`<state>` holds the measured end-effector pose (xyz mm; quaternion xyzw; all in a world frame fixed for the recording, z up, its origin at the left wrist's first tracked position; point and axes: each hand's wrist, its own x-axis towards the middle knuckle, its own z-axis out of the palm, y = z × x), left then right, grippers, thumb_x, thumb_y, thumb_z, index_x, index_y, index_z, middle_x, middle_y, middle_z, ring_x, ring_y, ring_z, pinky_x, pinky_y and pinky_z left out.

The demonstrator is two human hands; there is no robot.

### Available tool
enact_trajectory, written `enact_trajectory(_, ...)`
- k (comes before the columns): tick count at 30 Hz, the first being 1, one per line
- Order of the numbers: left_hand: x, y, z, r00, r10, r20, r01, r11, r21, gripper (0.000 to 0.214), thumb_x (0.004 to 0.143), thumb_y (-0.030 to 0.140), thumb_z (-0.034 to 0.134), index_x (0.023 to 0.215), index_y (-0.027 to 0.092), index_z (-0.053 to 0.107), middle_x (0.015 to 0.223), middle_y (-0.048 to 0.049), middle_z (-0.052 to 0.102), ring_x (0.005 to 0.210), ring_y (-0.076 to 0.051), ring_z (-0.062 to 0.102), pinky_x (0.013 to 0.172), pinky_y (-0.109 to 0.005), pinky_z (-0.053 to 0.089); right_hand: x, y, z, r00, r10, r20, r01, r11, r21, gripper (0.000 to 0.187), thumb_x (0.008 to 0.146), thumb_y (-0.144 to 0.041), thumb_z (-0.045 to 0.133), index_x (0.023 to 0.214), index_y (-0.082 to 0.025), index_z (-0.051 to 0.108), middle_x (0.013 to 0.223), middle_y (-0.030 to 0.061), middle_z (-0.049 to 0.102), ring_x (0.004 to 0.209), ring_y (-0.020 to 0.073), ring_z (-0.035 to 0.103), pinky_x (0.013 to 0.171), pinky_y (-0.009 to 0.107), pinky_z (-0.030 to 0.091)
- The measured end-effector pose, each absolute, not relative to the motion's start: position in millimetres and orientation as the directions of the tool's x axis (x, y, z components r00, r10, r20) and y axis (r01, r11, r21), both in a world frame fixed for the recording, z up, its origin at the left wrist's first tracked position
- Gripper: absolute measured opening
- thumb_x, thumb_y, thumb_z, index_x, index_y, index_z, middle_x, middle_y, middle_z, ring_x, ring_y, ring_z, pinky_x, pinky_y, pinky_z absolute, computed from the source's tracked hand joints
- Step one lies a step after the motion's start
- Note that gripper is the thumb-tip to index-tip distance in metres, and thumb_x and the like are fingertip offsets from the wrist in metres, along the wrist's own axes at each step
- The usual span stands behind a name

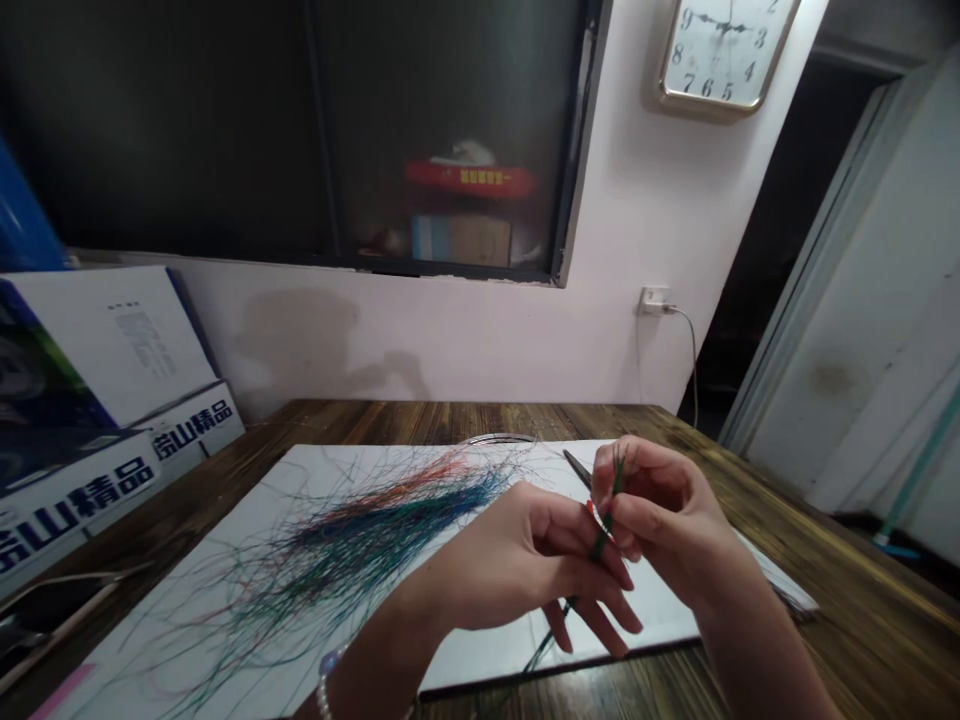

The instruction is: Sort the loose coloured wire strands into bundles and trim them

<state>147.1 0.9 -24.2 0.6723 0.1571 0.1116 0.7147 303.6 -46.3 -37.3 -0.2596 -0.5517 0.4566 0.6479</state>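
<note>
A thin bundle of dark green fibres (606, 525) stands upright between my two hands, with a small red band or clip (595, 518) at its middle. My right hand (652, 510) is shut on the upper part of the bundle, and my left hand (517, 565) pinches it lower down near the red piece. Stray strands hang below my left fingers. A dark pointed blade (577, 468), perhaps of scissors, pokes out beside my right fingers; its handle is hidden. A loose mass of fine green, blue and red fibres (375, 530) spreads over a white board (645, 640) to the left.
The white board lies on a dark wooden table (847, 600). A thin metal hoop (499, 438) lies at the board's far edge. Printed cardboard boxes (90, 490) stand at the left. A pearl bracelet (324, 685) circles my left wrist.
</note>
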Motion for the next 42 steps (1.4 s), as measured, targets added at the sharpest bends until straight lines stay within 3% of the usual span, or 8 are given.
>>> enact_trajectory(6,149.8,2.2,-25.9,0.895,0.445,-0.033,0.028,0.018,0.999,0.005,0.075,0.018,0.062,0.074,0.013,0.061,0.077,-0.0045,0.071,0.063,-0.013,0.069,0.041,-0.014,0.043,294.4,-46.4,-43.5,0.188,0.758,0.625,-0.139,0.650,-0.747,0.009,0.076,-0.013,0.069,0.075,-0.021,0.064,0.073,-0.0018,0.060,0.051,0.0067,0.056,0.044,0.017,0.047)
enact_trajectory(11,148.7,1.9,-22.2,0.818,0.572,0.068,-0.058,-0.036,0.998,0.011,0.079,0.022,0.062,0.079,0.015,0.054,0.077,-0.0057,0.072,0.065,-0.015,0.070,0.044,-0.016,0.042,293.0,-46.3,-40.3,0.288,0.718,0.633,0.010,0.659,-0.752,0.017,0.078,-0.018,0.068,0.093,-0.024,0.063,0.078,-0.0009,0.061,0.058,0.0095,0.057,0.050,0.020,0.050)
enact_trajectory(13,149.2,1.6,-21.4,0.773,0.625,0.108,-0.097,-0.053,0.994,0.015,0.078,0.023,0.064,0.079,0.016,0.051,0.074,-0.0053,0.072,0.066,-0.016,0.070,0.045,-0.017,0.044,294.4,-46.0,-37.8,0.269,0.748,0.606,0.060,0.615,-0.786,0.017,0.078,-0.021,0.068,0.095,-0.024,0.063,0.079,0.0001,0.062,0.062,0.0109,0.059,0.052,0.021,0.051)
enact_trajectory(17,151.2,0.5,-21.7,0.696,0.698,0.168,-0.134,-0.104,0.986,0.016,0.076,0.020,0.065,0.078,0.017,0.049,0.060,0.0003,0.066,0.063,-0.016,0.068,0.045,-0.018,0.043,293.6,-46.4,-34.6,0.153,0.820,0.551,0.080,0.546,-0.834,0.004,0.077,-0.024,0.068,0.079,-0.020,0.066,0.078,0.0022,0.063,0.066,0.0129,0.060,0.054,0.024,0.052)
enact_trajectory(22,152.5,0.3,-23.9,0.627,0.746,0.223,-0.056,-0.242,0.969,0.011,0.077,0.013,0.057,0.073,0.018,0.047,0.059,0.0018,0.062,0.062,-0.013,0.063,0.049,-0.020,0.046,289.2,-46.2,-36.4,0.157,0.830,0.536,0.081,0.530,-0.844,0.004,0.077,-0.016,0.064,0.078,-0.019,0.065,0.077,0.0010,0.060,0.068,0.0120,0.059,0.056,0.023,0.051)
enact_trajectory(29,153.2,2.3,-27.1,0.624,0.739,0.253,-0.019,-0.309,0.951,0.004,0.079,0.015,0.052,0.077,0.017,0.050,0.061,0.0024,0.057,0.061,-0.012,0.059,0.052,-0.023,0.050,286.9,-45.9,-37.7,0.173,0.841,0.513,0.088,0.506,-0.858,0.006,0.076,-0.013,0.063,0.077,-0.018,0.060,0.075,0.0004,0.058,0.070,0.0123,0.058,0.061,0.024,0.052)
enact_trajectory(36,151.8,-0.5,-24.7,0.677,0.680,0.283,-0.071,-0.322,0.944,0.008,0.086,0.024,0.050,0.081,0.017,0.048,0.068,-0.0016,0.059,0.071,-0.015,0.061,0.054,-0.025,0.053,286.3,-45.8,-36.7,0.207,0.872,0.442,-0.022,0.456,-0.890,0.009,0.074,-0.015,0.066,0.073,-0.018,0.057,0.068,-0.0027,0.054,0.058,0.0067,0.052,0.040,0.011,0.041)
enact_trajectory(42,149.9,1.0,-24.1,0.674,0.678,0.292,-0.162,-0.251,0.954,0.009,0.084,0.023,0.052,0.077,0.017,0.049,0.066,-0.0001,0.054,0.067,-0.013,0.059,0.051,-0.022,0.053,286.9,-46.2,-34.8,0.215,0.851,0.480,0.007,0.490,-0.872,0.009,0.076,-0.018,0.066,0.072,-0.018,0.058,0.071,-0.0027,0.058,0.066,0.0071,0.058,0.057,0.014,0.052)
